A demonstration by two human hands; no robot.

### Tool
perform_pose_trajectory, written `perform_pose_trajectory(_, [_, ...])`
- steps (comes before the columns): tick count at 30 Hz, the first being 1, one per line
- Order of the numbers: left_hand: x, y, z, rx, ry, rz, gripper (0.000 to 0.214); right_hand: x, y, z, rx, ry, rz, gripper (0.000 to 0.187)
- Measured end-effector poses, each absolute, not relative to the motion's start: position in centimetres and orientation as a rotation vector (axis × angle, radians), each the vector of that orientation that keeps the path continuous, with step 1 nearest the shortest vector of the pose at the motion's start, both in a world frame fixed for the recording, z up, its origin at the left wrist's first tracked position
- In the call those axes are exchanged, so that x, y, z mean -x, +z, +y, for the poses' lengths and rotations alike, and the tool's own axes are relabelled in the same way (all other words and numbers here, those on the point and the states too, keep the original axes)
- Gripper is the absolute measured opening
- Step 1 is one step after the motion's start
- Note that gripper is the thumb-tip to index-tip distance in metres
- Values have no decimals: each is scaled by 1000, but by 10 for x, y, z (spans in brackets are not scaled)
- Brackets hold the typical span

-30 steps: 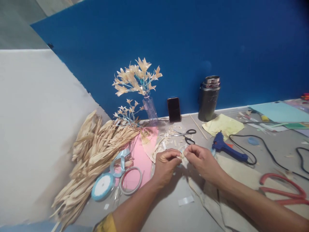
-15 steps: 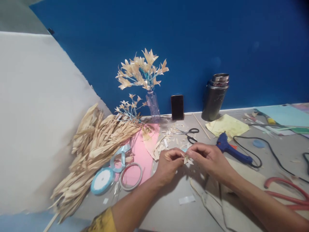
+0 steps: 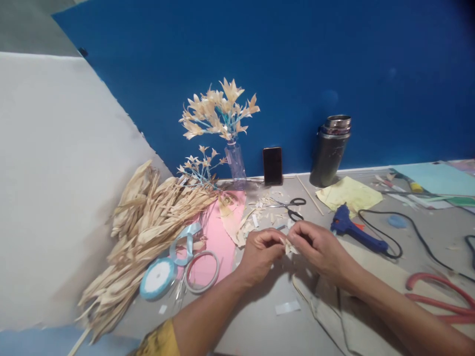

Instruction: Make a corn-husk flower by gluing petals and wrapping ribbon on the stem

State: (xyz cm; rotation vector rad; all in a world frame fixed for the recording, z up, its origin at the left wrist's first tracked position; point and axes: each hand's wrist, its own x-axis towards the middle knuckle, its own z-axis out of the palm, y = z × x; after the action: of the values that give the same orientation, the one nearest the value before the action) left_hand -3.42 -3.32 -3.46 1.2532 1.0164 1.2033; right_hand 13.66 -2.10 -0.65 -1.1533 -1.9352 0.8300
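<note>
Both hands meet over the middle of the grey table. My left hand and my right hand each pinch a small pale husk flower piece between their fingertips. Black scissors lie just beyond them among pale husk scraps. A blue glue gun lies to the right of my right hand. A pink sheet lies left of my left hand.
A pile of dried husks lies at the left, with a blue ribbon spool and a tape ring. A vase of husk flowers, a phone and a metal flask stand by the blue wall. Red-handled shears lie at the right.
The view shifted slightly. Both hands stay pinched together on the small piece, fingers working it a little lower.
</note>
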Motion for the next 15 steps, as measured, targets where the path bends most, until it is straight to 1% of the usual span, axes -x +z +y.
perform_pose_trajectory(7, [33,-28,-35,-1293,1268,1054,11,-130,-7,-24,1215,1093,-1732,27])
perform_pose_trajectory(11, [31,-26,-36,-1171,1229,1048,5,-130,-6,-24,1219,983,-1671,28])
perform_pose_trajectory(12, [31,-27,-36,-1111,1179,1015,14,-131,-5,-24,1224,950,-1646,29])
perform_pose_trajectory(15, [31,-30,-34,-912,1010,868,53,-134,-4,-22,1241,921,-1546,29])
